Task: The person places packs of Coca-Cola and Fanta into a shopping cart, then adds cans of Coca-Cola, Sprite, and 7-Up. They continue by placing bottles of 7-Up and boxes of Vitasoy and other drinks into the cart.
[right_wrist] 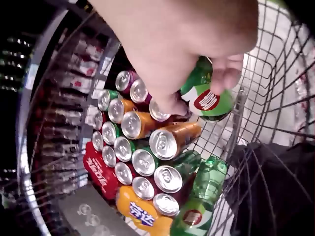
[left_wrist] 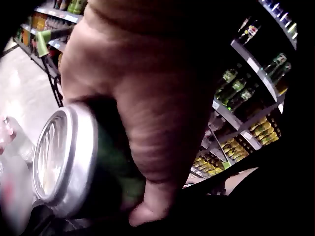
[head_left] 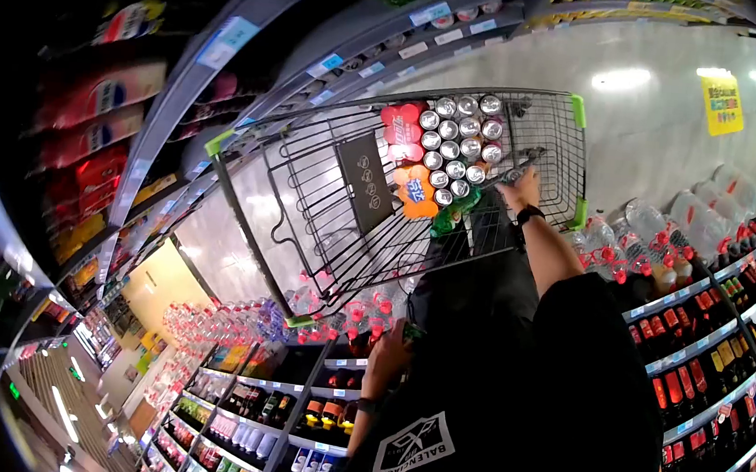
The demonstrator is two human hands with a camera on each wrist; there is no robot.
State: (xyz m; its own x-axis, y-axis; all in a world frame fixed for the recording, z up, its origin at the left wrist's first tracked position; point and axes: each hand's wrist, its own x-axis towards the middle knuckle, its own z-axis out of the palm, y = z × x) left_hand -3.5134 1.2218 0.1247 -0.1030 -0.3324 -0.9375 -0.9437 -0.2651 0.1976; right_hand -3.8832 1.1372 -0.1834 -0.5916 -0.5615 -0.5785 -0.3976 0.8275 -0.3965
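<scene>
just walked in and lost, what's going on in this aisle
A person stands in a supermarket drinks aisle at a wire shopping cart. Their right hand reaches into the cart and grips a green soft-drink bottle above the many cans packed there. Their left hand grips a green can near the drink shelves.
</scene>
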